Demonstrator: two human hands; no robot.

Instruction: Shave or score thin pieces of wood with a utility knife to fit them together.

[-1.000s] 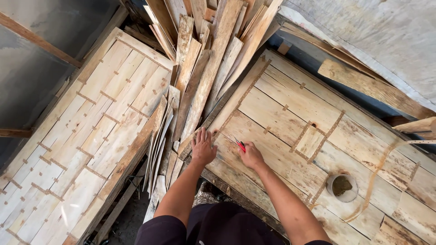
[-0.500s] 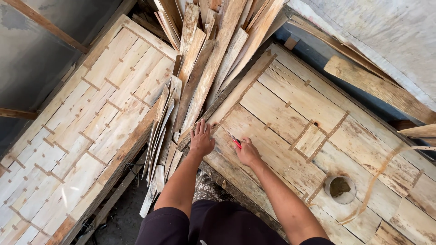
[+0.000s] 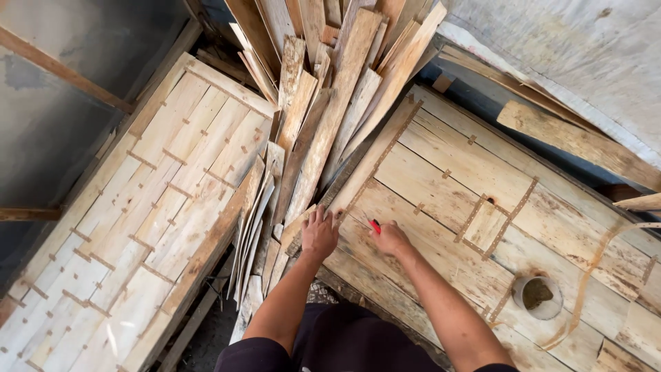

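My left hand [image 3: 319, 234] lies flat, fingers apart, on the near left edge of a large wooden panel [image 3: 441, 186] made of joined boards. My right hand [image 3: 390, 239] rests on the same panel just to the right, closed around a small red marker or pencil [image 3: 375, 225] whose tip touches the wood. A long narrow slat [image 3: 375, 157] runs diagonally up from between my hands toward the pile of boards.
A heap of loose planks [image 3: 330, 89] leans at the top centre. Another big boarded panel [image 3: 158, 220] slopes at the left, thin slats [image 3: 256, 220] wedged beside it. A small round container [image 3: 538, 296] sits on the work panel at the right. Grey sheeting [image 3: 571, 48] lies top right.
Both hands stay in nearly the same place on the panel; the view has shifted slightly, and the right hand with the red marker has edged a little along the board.
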